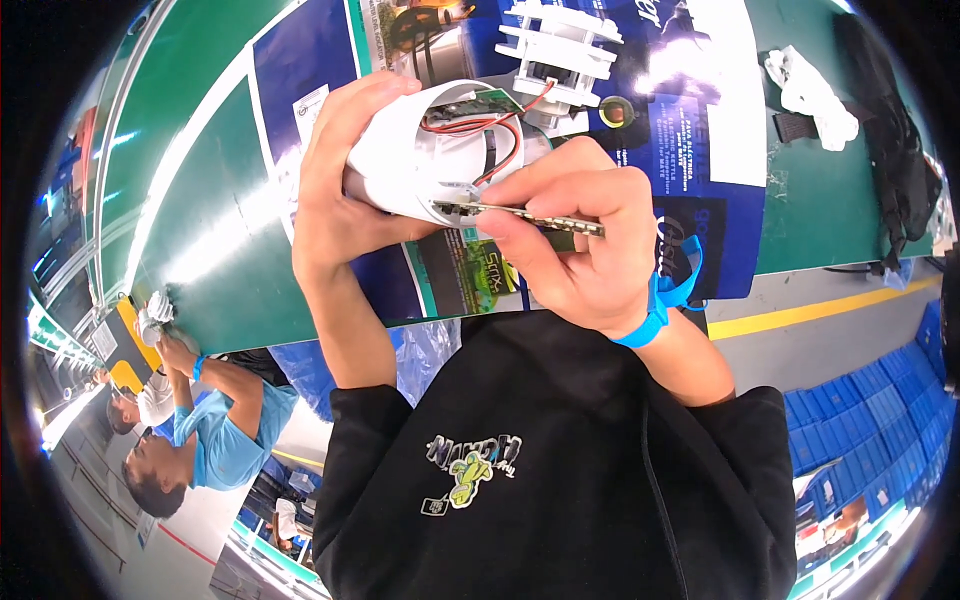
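White housing [405,160] sits cupped in left hand [335,205], fingers wrapped around its wall, open end with red wires [480,125] facing right. Right hand [580,235] pinches a thin strip [530,217] at the housing's lower rim, above green bench [200,200].

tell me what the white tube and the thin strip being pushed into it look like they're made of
White tube: probably moulded plastic, smooth and matte, with a thin even wall at its open end. Thin strip: likely a rigid circuit board, flat and narrow, with a row of small metallic-looking parts along it; its base material cannot be told.
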`<move>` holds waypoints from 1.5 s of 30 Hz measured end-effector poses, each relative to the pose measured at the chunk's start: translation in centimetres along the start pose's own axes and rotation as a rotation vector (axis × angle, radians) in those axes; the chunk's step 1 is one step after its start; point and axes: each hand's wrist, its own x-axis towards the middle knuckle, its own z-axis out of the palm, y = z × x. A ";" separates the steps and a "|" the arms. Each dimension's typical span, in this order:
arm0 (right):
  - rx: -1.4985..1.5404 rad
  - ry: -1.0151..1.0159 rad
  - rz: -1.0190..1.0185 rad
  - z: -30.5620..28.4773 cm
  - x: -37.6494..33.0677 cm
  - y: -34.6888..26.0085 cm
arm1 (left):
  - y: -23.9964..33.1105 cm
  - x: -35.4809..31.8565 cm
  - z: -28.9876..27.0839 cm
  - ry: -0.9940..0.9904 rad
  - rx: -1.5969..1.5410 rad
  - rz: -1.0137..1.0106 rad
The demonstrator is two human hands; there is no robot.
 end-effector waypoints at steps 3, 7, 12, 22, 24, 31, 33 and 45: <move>-0.089 -0.048 0.004 0.0 0.3 -0.6 | 0.0 0.0 0.3 0.025 -0.022 -0.017; -0.421 -0.177 -0.021 0.1 0.5 0.0 | 0.1 0.1 0.5 0.019 -0.010 -0.027; -0.439 -0.575 0.139 -0.8 2.1 -1.4 | 0.9 0.5 0.6 -0.032 0.072 0.046; -0.043 -0.662 0.402 -2.8 4.5 0.3 | 0.9 0.1 0.8 -0.012 -0.003 -0.003; -0.171 -0.584 0.458 -2.6 5.2 -0.4 | 0.9 0.3 1.1 0.019 0.034 -0.008; -0.261 -0.506 0.446 -3.8 6.7 -0.1 | 0.5 0.3 1.4 0.038 0.029 -0.003; -0.578 -0.492 0.025 -6.0 7.9 1.9 | 0.4 0.3 1.4 0.047 0.005 -0.006; -0.359 -1.080 0.127 -6.5 12.1 5.3 | 0.1 -0.2 1.2 0.006 -0.037 0.007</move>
